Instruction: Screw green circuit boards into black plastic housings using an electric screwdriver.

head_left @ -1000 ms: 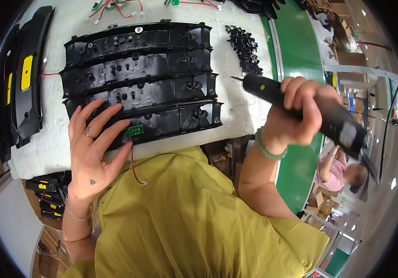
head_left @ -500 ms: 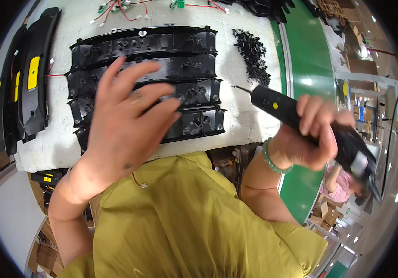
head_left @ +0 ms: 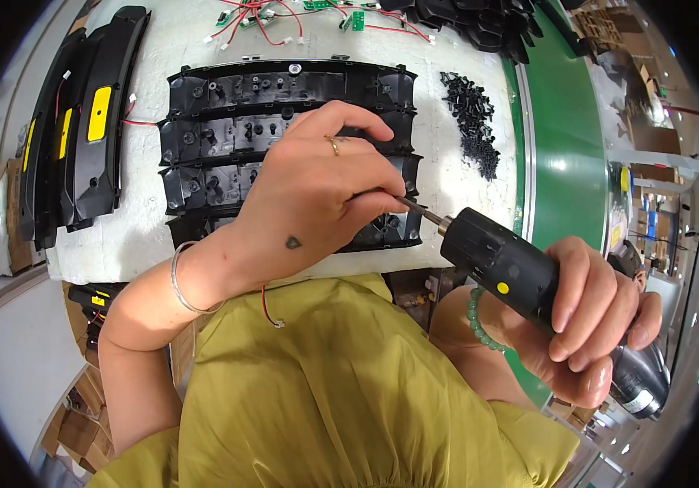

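My right hand (head_left: 589,313) wraps round a black electric screwdriver (head_left: 496,260) held at a slant, its bit pointing up and left. My left hand (head_left: 317,191) is closed in a pinch at the tip of the bit (head_left: 423,210); whatever lies between thumb and fingers is hidden. Beneath this hand, several long black plastic housings (head_left: 223,134) lie in stacked rows, open side up, with screw posts inside. The left hand covers parts of the lower rows. Right of them is a loose heap of small black screws (head_left: 471,114).
Assembled black housings with yellow labels (head_left: 100,114) stand at the left. Green circuit boards with red wires (head_left: 355,20) lie at the far edge, beside a pile of black parts (head_left: 488,20). The white padded table (head_left: 439,236) ends near my body. Beyond its right side runs green flooring (head_left: 561,138).
My left hand has gone from spread fingers to a pinch and moved right to the bit tip. The screwdriver has come lower. The whole view has shifted slightly.
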Demonstrator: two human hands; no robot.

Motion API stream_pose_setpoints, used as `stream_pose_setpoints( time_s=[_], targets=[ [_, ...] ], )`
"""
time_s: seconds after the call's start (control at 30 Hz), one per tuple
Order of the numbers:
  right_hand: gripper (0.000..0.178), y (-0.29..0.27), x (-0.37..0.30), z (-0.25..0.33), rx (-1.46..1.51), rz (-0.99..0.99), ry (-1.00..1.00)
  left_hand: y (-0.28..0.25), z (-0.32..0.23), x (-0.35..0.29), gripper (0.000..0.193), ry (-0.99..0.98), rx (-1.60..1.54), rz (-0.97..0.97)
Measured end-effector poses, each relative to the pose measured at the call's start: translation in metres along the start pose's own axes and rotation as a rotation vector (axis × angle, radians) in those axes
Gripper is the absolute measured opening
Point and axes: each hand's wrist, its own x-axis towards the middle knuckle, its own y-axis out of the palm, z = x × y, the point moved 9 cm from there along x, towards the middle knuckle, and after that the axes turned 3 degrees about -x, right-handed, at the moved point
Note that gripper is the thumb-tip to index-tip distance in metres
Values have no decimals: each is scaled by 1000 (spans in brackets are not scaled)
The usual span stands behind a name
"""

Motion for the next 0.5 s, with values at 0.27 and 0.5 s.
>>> stream_pose_setpoints(
  time_s=[0.27, 0.5],
  targets=[
    [25, 7, 3, 0, 89, 52, -51, 1, 4, -3, 16, 25, -244, 75],
    [25, 9, 4, -9, -37, 142, 21, 6, 4, 10, 30, 17, -224, 262]
  ],
)
